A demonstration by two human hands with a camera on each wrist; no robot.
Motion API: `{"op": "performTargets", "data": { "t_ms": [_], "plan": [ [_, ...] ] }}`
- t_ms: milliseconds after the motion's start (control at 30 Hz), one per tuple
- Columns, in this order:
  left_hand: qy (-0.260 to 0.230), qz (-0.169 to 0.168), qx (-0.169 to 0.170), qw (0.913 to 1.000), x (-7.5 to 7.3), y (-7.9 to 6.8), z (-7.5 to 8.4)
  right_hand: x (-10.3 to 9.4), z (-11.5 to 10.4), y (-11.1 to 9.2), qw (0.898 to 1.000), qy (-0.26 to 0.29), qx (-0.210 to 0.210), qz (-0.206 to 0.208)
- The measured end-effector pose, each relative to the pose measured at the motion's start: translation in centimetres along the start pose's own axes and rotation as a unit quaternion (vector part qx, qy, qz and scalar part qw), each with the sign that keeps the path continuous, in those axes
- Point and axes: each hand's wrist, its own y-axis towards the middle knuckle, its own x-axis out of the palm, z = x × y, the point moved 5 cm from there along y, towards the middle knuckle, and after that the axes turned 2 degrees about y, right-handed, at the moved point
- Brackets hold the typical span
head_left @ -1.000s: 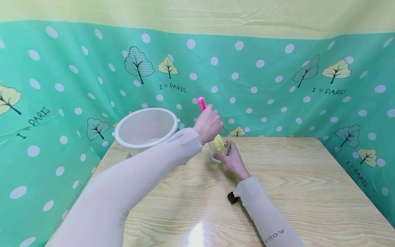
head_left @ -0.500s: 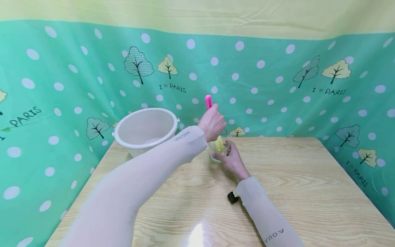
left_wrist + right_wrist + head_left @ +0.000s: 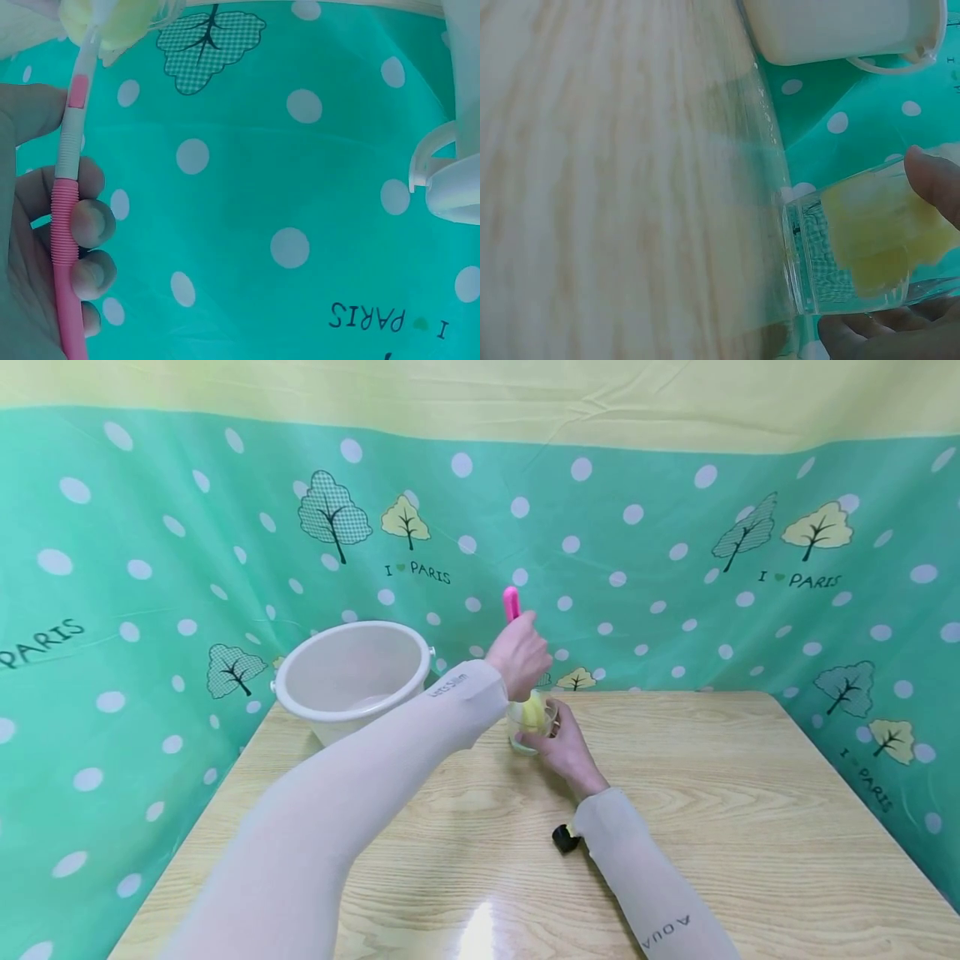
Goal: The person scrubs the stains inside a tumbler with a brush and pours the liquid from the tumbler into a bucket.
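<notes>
My left hand (image 3: 519,656) grips the pink-and-white handle of a sponge cup brush (image 3: 65,247), its fingers curled round it in the left wrist view. The pink handle end points up above the fist. Down inside a clear drinking glass (image 3: 516,737) sits the brush's yellow sponge head (image 3: 877,232). My right hand (image 3: 567,752) holds that glass from the right side, thumb and fingers on opposite walls. Through the glass wall in the right wrist view, the sponge shows short of the base. The left fist hides part of the glass rim from the head view.
A white bucket (image 3: 356,706) stands at the back left of the wooden table (image 3: 720,827), close to my left forearm. A small black object (image 3: 565,839) lies beside the right sleeve. A green dotted curtain (image 3: 645,552) hangs behind and along the sides.
My left hand has shifted slightly right, and the brush handle has become more upright. The sponge has stayed in the glass. My right hand has kept its hold in place.
</notes>
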Motion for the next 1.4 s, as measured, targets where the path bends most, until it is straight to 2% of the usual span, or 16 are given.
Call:
{"op": "performTargets", "data": {
  "t_ms": [300, 667, 933, 1133, 1400],
  "plan": [
    [-0.004, 0.005, 0.008, 0.9999, -0.1, 0.4, 0.2, 0.0, 0.0, 0.0, 1.0, 0.003, -0.007, -0.003],
    [-0.009, 0.032, 0.017, 0.9993, -1.3, 1.0, 0.5, 0.2, 0.1, 0.1, 1.0, 0.007, -0.021, -0.008],
    [0.019, 0.035, 0.034, 0.9986, -1.6, 1.7, 0.7, 0.2, 0.0, -0.1, 1.0, 0.006, -0.025, -0.001],
    [0.025, 0.028, 0.03, 0.9988, -1.4, 2.1, 0.7, 0.2, 0.0, 0.0, 1.0, -0.002, -0.026, -0.005],
    [0.003, 0.017, 0.013, 0.9998, -0.7, 2.6, 0.1, 0.2, 0.1, 0.1, 1.0, -0.003, -0.014, -0.01]
  ]
}}
